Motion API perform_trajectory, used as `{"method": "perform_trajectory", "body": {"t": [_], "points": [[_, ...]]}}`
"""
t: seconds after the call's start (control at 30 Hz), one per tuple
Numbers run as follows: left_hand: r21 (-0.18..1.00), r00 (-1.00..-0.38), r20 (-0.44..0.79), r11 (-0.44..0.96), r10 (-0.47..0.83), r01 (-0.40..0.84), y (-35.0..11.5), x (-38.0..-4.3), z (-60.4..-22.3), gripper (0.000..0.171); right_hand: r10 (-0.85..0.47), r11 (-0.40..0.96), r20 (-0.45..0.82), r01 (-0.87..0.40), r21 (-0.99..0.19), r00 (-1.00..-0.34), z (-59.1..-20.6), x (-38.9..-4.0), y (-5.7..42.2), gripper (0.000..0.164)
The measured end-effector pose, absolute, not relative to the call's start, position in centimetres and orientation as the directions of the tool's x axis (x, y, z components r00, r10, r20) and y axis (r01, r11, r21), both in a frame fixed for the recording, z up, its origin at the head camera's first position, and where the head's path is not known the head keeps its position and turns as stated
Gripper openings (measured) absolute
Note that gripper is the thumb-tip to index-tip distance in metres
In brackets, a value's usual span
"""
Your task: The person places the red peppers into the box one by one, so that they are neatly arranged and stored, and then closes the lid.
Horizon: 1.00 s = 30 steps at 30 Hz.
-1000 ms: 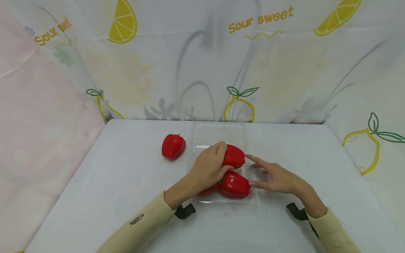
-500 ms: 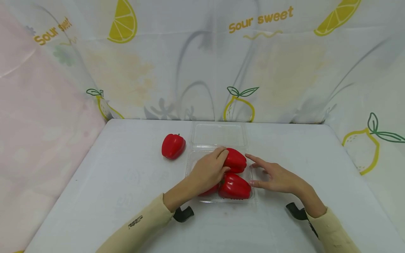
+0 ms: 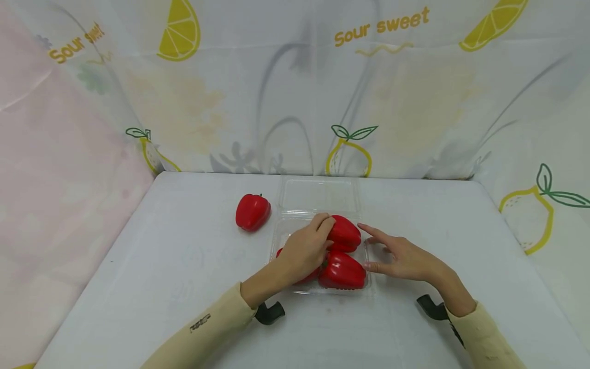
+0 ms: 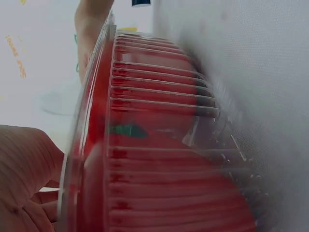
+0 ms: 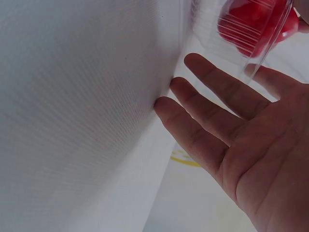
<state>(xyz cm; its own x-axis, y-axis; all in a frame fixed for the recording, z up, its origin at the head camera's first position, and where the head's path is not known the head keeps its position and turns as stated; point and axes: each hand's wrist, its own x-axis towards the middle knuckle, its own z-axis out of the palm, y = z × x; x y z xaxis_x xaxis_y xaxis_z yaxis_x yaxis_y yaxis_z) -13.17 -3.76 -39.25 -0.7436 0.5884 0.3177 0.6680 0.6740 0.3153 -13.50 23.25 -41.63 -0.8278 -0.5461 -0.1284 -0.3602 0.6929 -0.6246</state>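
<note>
My left hand grips the left end of a red bell pepper at the right side of a clear plastic clamshell container. Right in front of that pepper lies another bell pepper in the container. A third bell pepper, partly hidden under my left wrist, sits at the near left. In the left wrist view, red shows through the ribbed container wall. Beside the container's right edge, my right hand has its fingers spread and holds nothing; its thumb and index finger are at the rim.
One more bell pepper lies on the white table, left of the container. The container's lid is folded back toward the printed cloth wall. Dark curved pieces stick out near both wrists.
My left hand has lowered the held pepper slightly toward me and to the right, down beside the front one. My right hand stays in place.
</note>
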Motion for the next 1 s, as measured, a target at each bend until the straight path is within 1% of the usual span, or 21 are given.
{"method": "perform_trajectory", "body": {"t": [0.1,0.3,0.53,0.77,1.0], "points": [[0.315,-0.75,0.321,0.681,0.579,0.661,-3.6,-13.1,-39.3,0.05,-0.542,0.697,-0.135,-0.354,-0.624,-0.829,-41.6,-13.5,23.2,0.088],[0.314,-0.767,0.313,0.702,0.56,0.64,-3.1,-12.9,-39.7,0.052,-0.543,0.697,-0.147,-0.346,-0.628,-0.827,-41.5,-13.6,23.1,0.089],[0.277,-0.775,0.295,0.727,0.558,0.629,-2.6,-12.6,-39.8,0.052,-0.541,0.695,-0.148,-0.34,-0.633,-0.828,-41.4,-13.6,23.0,0.088],[0.241,-0.762,0.332,0.731,0.556,0.638,-2.3,-12.4,-39.7,0.056,-0.546,0.69,-0.14,-0.349,-0.634,-0.826,-41.5,-13.6,23.1,0.087],[0.264,-0.761,0.365,0.725,0.536,0.637,-2.3,-12.3,-40.0,0.054,-0.548,0.686,-0.136,-0.351,-0.637,-0.825,-41.5,-13.6,23.1,0.087]]}}
